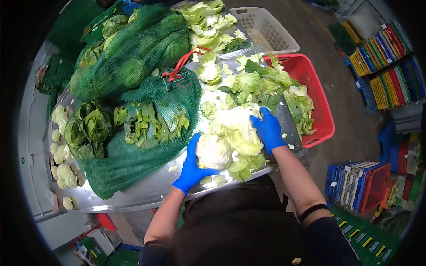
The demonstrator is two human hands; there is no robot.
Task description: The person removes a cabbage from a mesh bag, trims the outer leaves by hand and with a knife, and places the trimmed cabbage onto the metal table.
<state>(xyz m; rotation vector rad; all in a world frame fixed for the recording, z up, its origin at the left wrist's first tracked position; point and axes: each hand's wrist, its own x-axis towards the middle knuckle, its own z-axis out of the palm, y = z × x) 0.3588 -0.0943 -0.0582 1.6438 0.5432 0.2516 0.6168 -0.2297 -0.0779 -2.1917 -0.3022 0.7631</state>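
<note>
Left hand (193,165): cupped around the pale head (214,151), grasping it from the side.
Right hand (267,129): lies on the torn leaves (242,137) just beside the head; I cannot tell if it grips something.
Pale head: on the metal table (142,190), between both hands, outer leaves seemingly already off.
Done, as it seems: several trimmed heads (62,170) far left of the left hand; many loose leaves beyond the right hand.
Left, as it seems: green heads (88,128) on the open net (146,155) and a full mesh sack (133,53) beyond the left hand.
</note>
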